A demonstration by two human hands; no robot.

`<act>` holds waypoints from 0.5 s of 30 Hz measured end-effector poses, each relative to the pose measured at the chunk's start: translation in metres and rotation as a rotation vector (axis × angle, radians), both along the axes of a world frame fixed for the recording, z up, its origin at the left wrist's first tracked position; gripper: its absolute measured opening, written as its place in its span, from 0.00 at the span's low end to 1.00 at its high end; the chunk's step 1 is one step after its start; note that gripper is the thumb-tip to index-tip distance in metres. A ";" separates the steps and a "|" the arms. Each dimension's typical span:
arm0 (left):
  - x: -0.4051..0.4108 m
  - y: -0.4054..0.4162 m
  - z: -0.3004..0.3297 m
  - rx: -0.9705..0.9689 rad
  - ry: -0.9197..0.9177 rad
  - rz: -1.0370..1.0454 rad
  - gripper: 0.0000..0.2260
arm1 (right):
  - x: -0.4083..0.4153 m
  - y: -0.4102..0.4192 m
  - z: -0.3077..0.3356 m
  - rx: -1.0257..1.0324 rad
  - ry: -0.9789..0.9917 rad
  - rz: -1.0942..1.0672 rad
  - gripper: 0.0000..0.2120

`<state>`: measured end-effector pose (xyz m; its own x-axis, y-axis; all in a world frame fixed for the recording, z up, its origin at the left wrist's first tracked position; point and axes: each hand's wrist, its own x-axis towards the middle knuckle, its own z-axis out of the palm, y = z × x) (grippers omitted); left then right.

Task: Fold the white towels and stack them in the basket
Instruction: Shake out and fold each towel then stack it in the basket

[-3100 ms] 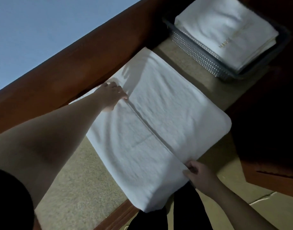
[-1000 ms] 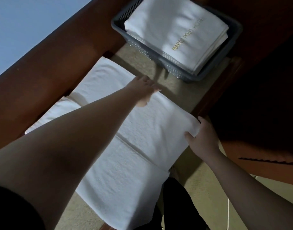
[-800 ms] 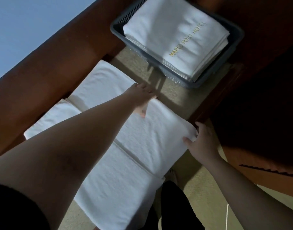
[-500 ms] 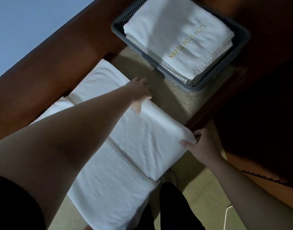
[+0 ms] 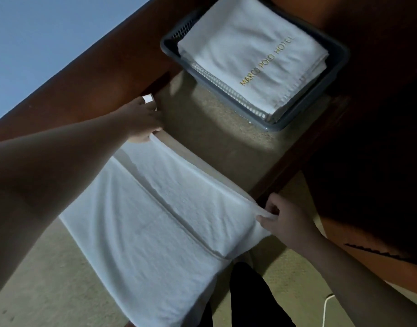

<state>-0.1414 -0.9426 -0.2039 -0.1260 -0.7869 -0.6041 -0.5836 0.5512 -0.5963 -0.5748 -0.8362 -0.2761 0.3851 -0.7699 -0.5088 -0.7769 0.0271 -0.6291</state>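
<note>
Pinching the towel's (image 5: 160, 220) far corner, the left hand (image 5: 141, 121) lifts one end of its leading edge; the right hand (image 5: 280, 220) pinches the near corner. That edge runs between both hands, the towel lying on the tabletop (image 5: 221, 142). Basket (image 5: 337, 74) sits beyond, nearer the right hand.

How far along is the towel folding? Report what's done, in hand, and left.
Done: folded towels already sit stacked in the grey basket. In hand: the left hand and right hand each pinch a corner of the partly folded towel on the table. Left: finish this fold and stack it in the basket.
</note>
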 end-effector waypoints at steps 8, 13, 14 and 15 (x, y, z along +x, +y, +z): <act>0.066 0.070 0.002 -0.119 0.000 -0.003 0.22 | 0.040 0.081 0.043 -0.255 0.117 0.179 0.15; 0.105 0.119 0.011 -0.234 0.038 0.065 0.23 | 0.087 0.143 0.074 -0.543 0.228 0.290 0.28; 0.113 0.129 0.013 -0.251 0.054 0.088 0.23 | 0.094 0.154 0.078 -0.516 0.220 0.311 0.29; 0.120 0.140 0.015 -0.273 0.076 0.110 0.22 | 0.099 0.165 0.079 -0.467 0.226 0.335 0.28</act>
<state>-0.0212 -0.8025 -0.1887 -0.0676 -0.9303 -0.3604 -0.6795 0.3075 -0.6662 -0.4757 -0.6713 -0.1975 0.5665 -0.7869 -0.2446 -0.8110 -0.4798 -0.3347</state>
